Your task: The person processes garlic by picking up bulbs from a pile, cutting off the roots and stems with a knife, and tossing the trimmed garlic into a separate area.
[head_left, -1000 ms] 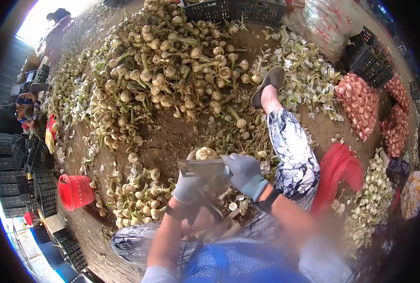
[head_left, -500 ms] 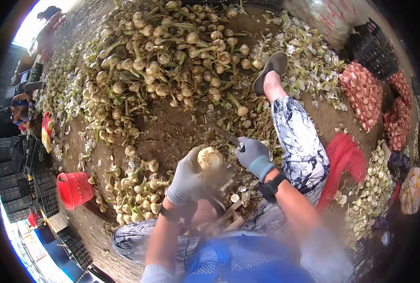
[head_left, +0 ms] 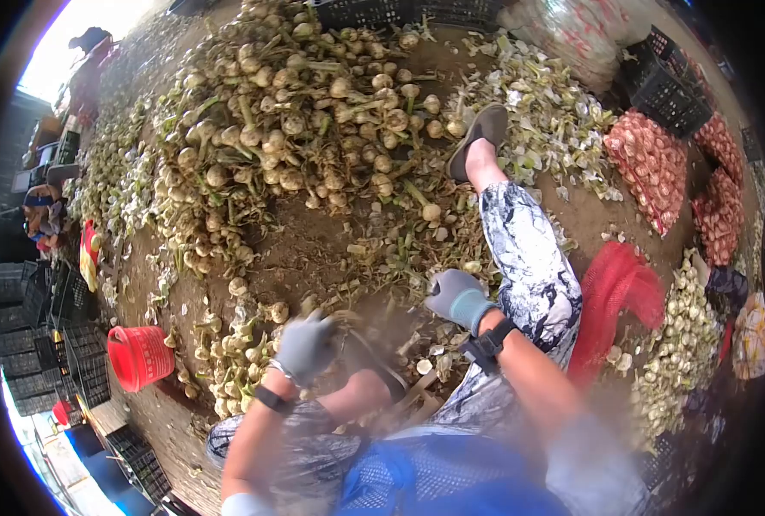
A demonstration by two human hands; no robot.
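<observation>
My left hand (head_left: 305,346) is a grey-gloved blur just beside the small garlic pile (head_left: 236,361) on the dirt ground. It's too smeared, so I can't tell its grip. My right hand (head_left: 455,297) hangs over the stalk litter (head_left: 400,249), fingers curled, but I can't tell if they're clamped on anything. The red bucket (head_left: 139,354) sits toward the ground's left edge, with the big garlic heap (head_left: 296,129) beyond.

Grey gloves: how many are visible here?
2. One is on the left hand, beside the small garlic heap; the other is on the right hand, next to the patterned trouser leg.
</observation>
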